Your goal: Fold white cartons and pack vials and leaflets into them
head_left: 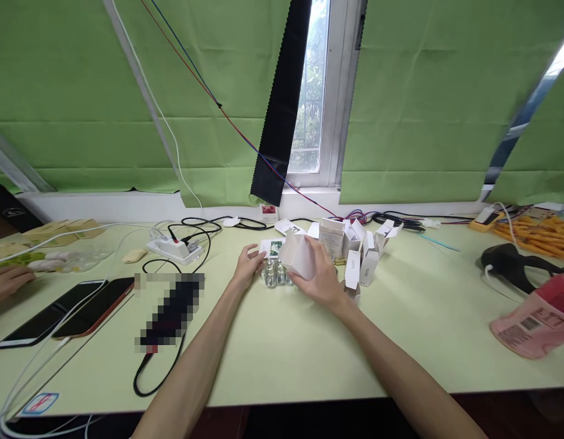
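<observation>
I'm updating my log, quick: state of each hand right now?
Left hand: beside clear glass items; whether it grips anything cannot be told.
Right hand: holding a white box.

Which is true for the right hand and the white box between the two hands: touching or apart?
Touching. The head view shows the right hand curled around the white box, no gap between them.

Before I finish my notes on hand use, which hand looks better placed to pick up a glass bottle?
Probably the left hand: it is right beside the glass bottles, while the right hand is occupied, holding a white box.
</observation>
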`<act>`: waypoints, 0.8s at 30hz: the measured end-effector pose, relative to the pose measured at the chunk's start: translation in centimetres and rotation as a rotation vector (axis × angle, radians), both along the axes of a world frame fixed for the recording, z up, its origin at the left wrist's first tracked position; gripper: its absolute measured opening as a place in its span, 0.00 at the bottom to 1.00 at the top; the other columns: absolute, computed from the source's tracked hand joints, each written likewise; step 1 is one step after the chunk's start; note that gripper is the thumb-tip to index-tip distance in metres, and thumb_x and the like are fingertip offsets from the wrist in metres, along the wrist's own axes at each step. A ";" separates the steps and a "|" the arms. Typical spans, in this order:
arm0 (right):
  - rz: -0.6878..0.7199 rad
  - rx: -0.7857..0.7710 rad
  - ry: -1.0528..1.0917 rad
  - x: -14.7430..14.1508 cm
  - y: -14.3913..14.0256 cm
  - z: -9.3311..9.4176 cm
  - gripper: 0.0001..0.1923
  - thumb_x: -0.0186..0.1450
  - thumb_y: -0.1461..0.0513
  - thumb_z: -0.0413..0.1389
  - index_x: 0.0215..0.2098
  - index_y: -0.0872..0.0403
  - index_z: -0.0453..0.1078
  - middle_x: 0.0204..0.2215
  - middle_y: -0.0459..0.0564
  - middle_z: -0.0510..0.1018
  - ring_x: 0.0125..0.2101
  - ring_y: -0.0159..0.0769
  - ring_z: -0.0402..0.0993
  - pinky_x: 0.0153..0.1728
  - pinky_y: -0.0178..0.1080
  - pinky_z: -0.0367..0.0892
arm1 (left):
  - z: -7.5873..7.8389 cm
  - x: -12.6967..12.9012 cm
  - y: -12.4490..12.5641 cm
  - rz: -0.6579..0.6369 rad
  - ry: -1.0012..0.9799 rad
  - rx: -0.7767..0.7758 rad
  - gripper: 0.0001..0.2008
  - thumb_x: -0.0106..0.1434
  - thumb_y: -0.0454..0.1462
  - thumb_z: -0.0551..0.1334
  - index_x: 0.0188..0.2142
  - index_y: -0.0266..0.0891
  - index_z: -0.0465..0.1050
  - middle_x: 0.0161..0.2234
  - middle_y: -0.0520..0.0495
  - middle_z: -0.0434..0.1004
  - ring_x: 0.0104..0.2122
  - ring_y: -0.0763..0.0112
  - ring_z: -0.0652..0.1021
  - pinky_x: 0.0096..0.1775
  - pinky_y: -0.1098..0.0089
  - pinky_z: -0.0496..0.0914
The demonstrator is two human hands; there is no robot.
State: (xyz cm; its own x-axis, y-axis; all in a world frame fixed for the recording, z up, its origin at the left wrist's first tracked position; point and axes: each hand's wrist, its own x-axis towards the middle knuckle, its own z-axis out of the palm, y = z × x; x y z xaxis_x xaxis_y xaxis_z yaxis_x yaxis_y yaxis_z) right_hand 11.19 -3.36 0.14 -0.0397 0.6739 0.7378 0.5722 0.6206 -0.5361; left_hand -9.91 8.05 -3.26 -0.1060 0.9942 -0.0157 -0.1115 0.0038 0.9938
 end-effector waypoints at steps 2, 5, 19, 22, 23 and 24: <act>0.022 0.003 -0.021 -0.1 -0.1 0.0 0.42 0.61 0.56 0.63 0.68 0.50 0.50 0.60 0.59 0.66 0.60 0.50 0.65 0.61 0.54 0.64 | 0.0 -0.1 0.1 -0.005 -0.035 0.000 0.30 0.47 0.37 0.73 0.47 0.38 0.64 0.28 0.54 0.72 0.18 0.81 0.68 0.19 0.78 0.56; 0.068 0.013 -0.066 -0.1 -0.4 0.1 0.41 0.62 0.57 0.62 0.68 0.49 0.48 0.60 0.59 0.65 0.61 0.50 0.64 0.61 0.53 0.64 | 0.1 -0.2 0.1 -0.009 -0.061 -0.003 0.29 0.44 0.37 0.73 0.45 0.38 0.66 0.26 0.55 0.71 0.18 0.81 0.68 0.20 0.77 0.57; 0.206 0.054 -0.216 -0.8 -1.3 -0.1 0.42 0.62 0.60 0.61 0.69 0.49 0.46 0.61 0.59 0.64 0.63 0.50 0.61 0.63 0.54 0.61 | 1.2 0.3 -1.1 -0.049 0.006 -0.010 0.20 0.39 0.35 0.70 0.35 0.37 0.73 0.21 0.55 0.71 0.17 0.76 0.69 0.20 0.76 0.55; 0.182 0.054 -0.211 -0.7 -1.2 -0.1 0.43 0.61 0.61 0.61 0.69 0.49 0.46 0.61 0.59 0.64 0.62 0.51 0.61 0.62 0.54 0.62 | 1.1 0.4 -1.1 -0.067 0.020 0.001 0.18 0.39 0.35 0.70 0.33 0.37 0.73 0.21 0.55 0.70 0.16 0.77 0.68 0.20 0.76 0.54; 0.169 0.053 -0.207 -0.7 -1.1 -0.1 0.43 0.61 0.60 0.61 0.69 0.49 0.46 0.61 0.59 0.64 0.62 0.51 0.61 0.62 0.55 0.62 | 1.0 0.5 -1.1 -0.072 0.026 0.005 0.18 0.39 0.35 0.70 0.33 0.37 0.74 0.21 0.55 0.70 0.16 0.77 0.68 0.20 0.76 0.54; 0.156 0.053 -0.202 -0.7 -1.0 -0.1 0.43 0.62 0.60 0.61 0.69 0.49 0.46 0.61 0.59 0.64 0.62 0.52 0.62 0.62 0.55 0.62 | 0.9 0.6 -1.1 -0.076 0.031 0.008 0.18 0.39 0.35 0.69 0.33 0.37 0.74 0.21 0.55 0.70 0.16 0.77 0.67 0.20 0.76 0.55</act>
